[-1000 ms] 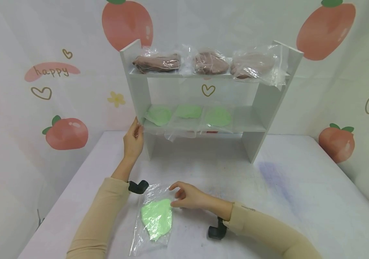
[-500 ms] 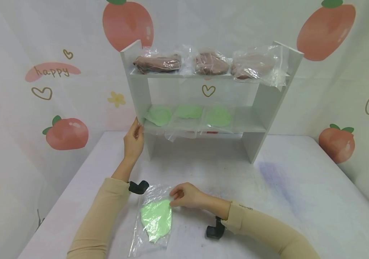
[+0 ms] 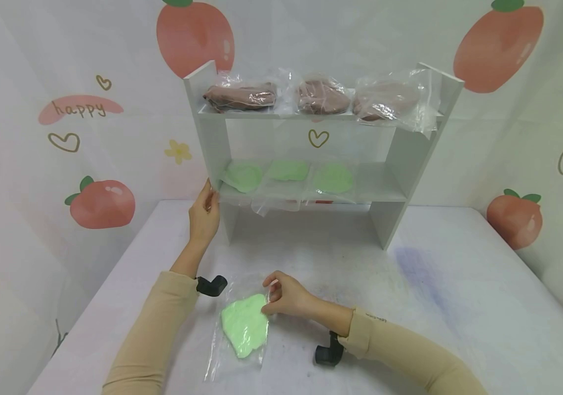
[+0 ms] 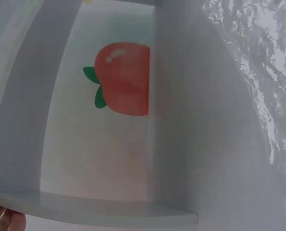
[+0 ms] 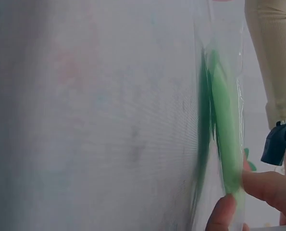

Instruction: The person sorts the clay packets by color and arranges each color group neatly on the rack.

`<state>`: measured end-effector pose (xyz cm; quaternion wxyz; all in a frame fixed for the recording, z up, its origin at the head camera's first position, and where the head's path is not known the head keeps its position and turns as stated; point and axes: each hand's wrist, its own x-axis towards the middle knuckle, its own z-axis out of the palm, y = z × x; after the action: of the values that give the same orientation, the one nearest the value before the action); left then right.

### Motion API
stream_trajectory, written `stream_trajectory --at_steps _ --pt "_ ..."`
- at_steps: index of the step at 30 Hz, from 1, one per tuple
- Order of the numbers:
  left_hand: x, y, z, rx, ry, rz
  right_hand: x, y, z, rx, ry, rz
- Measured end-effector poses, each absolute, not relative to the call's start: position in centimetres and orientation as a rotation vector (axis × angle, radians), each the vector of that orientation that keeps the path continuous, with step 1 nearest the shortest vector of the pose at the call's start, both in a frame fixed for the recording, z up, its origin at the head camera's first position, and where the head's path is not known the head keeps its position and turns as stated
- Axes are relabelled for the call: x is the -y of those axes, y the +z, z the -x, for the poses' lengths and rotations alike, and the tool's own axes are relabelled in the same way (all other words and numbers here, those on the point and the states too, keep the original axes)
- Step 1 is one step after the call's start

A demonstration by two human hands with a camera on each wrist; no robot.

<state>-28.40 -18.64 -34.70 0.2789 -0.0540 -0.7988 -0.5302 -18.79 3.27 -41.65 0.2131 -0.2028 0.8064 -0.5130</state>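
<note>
My left hand grips the left side panel of a white shelf rack, level with the middle board. In the left wrist view a few of its fingertips show beside the panel. With thumb and fingers, my right hand pinches the right edge of a clear plastic bag. A flat, light green doughy piece lies inside that bag. In the right wrist view the bag is seen edge-on, with the green piece tilted and thumb and finger at its lower end.
Brown lumps in clear bags sit along the top board. Three bagged green pieces lie on the middle board, their bags hanging over its front edge. The rack stands on a white table before a fruit-print cloth.
My right hand has closed on the bag's edge and lifted it a little. The bag with the green piece has shifted slightly right and away from me. My left hand stays put.
</note>
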Motion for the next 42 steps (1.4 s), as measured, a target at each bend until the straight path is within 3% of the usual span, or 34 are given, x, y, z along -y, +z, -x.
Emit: stream_trajectory --at_steps 15,42 --pt "18.6 -34.8 28.3 2.143 -1.427 0.140 -3.7 -41.3 18.8 -2.186 -1.378 0.625" --pt "18.7 -34.9 28.4 2.124 -1.409 0.145 -8.6 -36.9 19.2 -2.226 -1.542 0.743"
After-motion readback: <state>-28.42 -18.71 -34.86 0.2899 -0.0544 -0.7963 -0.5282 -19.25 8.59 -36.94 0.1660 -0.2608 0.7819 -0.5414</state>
